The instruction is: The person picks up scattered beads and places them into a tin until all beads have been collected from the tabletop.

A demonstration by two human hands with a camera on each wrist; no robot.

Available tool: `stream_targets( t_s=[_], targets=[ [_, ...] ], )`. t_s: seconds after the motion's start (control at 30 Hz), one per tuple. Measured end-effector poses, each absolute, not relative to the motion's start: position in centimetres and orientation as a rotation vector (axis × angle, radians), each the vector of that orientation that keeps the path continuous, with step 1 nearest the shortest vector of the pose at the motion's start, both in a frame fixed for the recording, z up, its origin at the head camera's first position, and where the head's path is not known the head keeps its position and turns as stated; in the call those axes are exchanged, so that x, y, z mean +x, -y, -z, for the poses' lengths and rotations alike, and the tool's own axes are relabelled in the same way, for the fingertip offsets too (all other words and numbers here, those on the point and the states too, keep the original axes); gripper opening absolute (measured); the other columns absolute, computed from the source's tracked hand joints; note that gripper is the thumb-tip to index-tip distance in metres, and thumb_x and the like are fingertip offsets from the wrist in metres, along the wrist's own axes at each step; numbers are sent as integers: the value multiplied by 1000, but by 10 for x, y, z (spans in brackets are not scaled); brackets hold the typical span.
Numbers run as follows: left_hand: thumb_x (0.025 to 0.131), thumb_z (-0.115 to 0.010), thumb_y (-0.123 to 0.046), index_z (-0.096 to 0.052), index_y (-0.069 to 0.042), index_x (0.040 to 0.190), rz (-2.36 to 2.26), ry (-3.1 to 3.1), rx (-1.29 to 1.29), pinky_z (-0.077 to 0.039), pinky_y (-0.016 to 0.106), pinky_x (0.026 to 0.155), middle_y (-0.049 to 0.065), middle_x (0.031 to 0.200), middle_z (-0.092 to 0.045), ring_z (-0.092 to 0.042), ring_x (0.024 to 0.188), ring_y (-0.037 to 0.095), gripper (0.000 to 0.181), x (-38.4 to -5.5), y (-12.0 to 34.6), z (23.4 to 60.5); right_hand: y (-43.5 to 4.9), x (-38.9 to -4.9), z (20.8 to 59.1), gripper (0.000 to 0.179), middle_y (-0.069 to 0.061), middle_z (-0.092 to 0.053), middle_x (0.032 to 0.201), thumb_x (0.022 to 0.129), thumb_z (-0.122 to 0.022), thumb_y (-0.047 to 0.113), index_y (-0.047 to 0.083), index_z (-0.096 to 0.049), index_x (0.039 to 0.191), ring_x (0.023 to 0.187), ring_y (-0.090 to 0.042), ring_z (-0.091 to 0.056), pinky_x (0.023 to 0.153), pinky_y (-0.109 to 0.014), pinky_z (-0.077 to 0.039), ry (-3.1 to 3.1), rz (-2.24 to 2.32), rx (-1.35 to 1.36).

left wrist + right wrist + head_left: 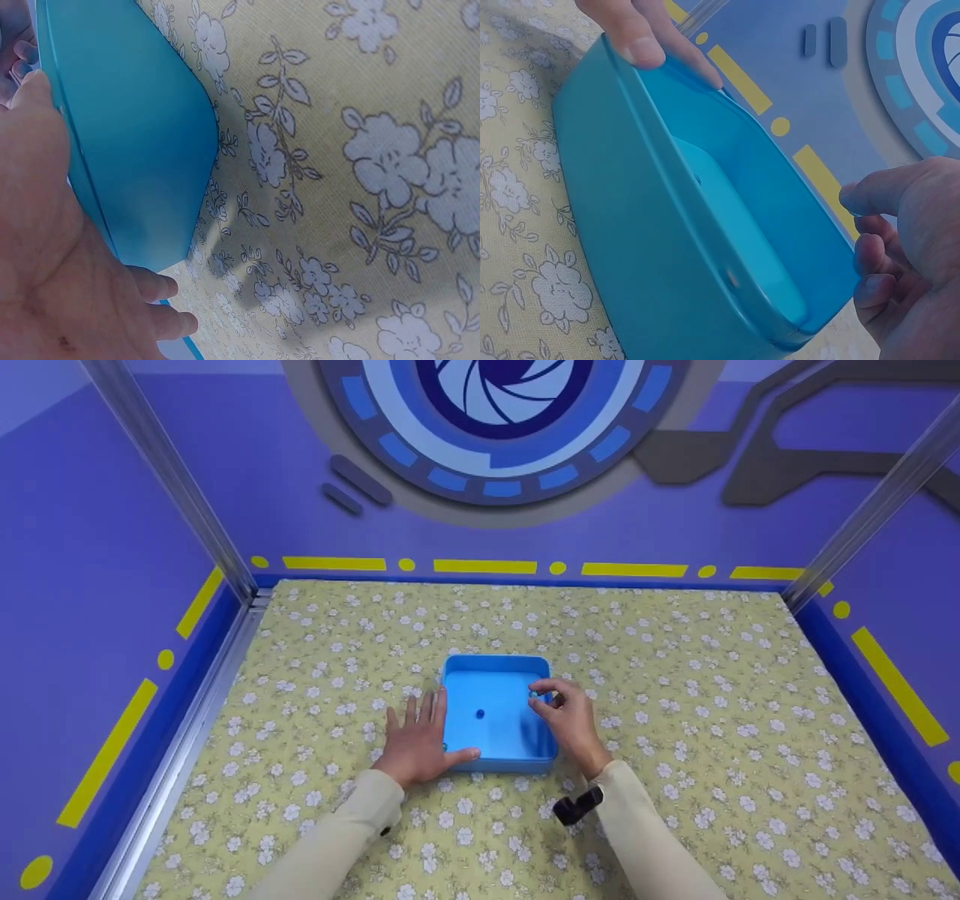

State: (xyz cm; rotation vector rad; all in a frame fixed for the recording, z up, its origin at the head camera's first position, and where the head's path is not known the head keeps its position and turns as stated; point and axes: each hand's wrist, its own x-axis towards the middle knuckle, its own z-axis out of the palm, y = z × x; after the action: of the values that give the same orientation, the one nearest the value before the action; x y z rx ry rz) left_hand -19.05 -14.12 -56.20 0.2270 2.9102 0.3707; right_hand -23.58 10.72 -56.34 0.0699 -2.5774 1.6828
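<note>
A light-blue square box without a lid stands on the cloth, and a small dark-blue bead lies on its floor. My left hand rests against the box's left side with fingers straight and spread; its thumb lies over the near rim. Above the box's right wall, my right hand pinches a tiny pale bluish piece that looks like a bead, mostly hidden by the fingertips. In the right wrist view, the thumb and index finger almost meet beside the box's rim.
A yellow cloth with white flowers covers the table. Purple-blue panels with yellow dashes wall in the back and both sides. Metal posts stand at the corners. A small black device sits at the right wrist.
</note>
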Motion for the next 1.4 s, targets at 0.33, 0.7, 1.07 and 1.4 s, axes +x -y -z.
stream_targets(
  t_s=[0.33, 0.7, 1.07, 1.4],
  targets=[
    [75, -46, -85, -4, -13, 157, -345, -2892, 199, -9, 69, 113, 15, 162, -15, -13, 148, 43, 118, -191, 140, 562, -102, -236, 564, 16, -7, -71, 100, 86, -72, 7, 7, -73, 102, 69, -15, -53, 62, -21, -44, 2563, -1671, 122],
    [75, -49, -84, -5, -12, 157, -372, -2902, 195, -8, 69, 113, 15, 162, -16, -13, 148, 43, 117, -192, 140, 564, -98, -236, 565, 15, -6, -70, 99, 86, -72, 7, 12, -74, 99, 67, -13, -54, 62, -20, -45, 2533, -1666, 183],
    [75, -51, -83, -9, -11, 157, -366, -2928, 209, -12, 70, 112, 16, 161, -20, -18, 147, 44, 117, -191, 139, 563, -93, -235, 565, 17, -7, -70, 100, 87, -71, 7, 7, -73, 103, 66, -10, -54, 61, -21, -46, 2539, -1716, 192],
    [74, -48, -85, -7, -13, 157, -357, -2913, 200, -10, 70, 113, 15, 162, -18, -16, 148, 44, 118, -190, 140, 563, -89, -234, 564, 17, -6, -69, 100, 87, -71, 9, 8, -72, 104, 67, -12, -54, 61, -22, -45, 2587, -1658, 170]
  ],
)
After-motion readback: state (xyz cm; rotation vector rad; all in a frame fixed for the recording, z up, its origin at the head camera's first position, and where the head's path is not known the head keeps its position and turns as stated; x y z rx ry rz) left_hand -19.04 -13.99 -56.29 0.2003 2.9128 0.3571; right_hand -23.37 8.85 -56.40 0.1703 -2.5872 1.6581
